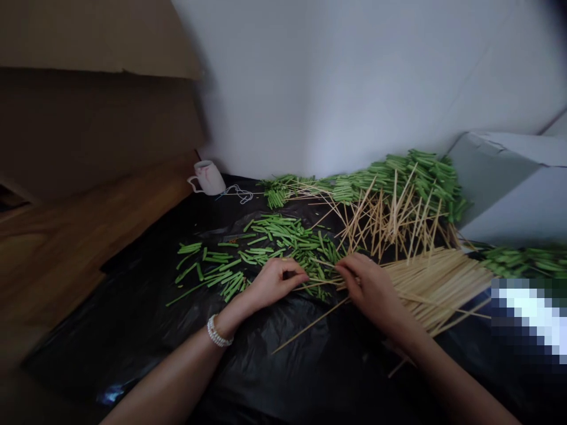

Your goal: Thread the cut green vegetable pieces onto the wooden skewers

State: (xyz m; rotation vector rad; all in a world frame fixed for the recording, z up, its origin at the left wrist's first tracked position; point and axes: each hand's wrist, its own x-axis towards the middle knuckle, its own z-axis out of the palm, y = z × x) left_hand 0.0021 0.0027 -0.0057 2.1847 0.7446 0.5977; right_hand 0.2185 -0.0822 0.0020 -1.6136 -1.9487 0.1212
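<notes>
My left hand [275, 281], with a white beaded bracelet at the wrist, is closed in a pinch over loose cut green stalks [283, 227]. What its fingertips hold is too small to make out. Facing it, my right hand [367, 287] pinches a thin bamboo skewer [325, 262] that points left towards the stalks. Just right of that hand lies a thick pile of bare skewers [438, 280]. Behind it are many skewers threaded with rows of green stalk pieces [416, 171]. One single skewer [310, 326] lies in front, between my forearms.
A black plastic sheet [257, 366] covers the work surface. At the back left stand a white mug [209, 178] and a tangled cord [239, 192]. Cardboard [97, 112] rises at left, a white box [518, 189] at right, and a pale wall [310, 88] behind.
</notes>
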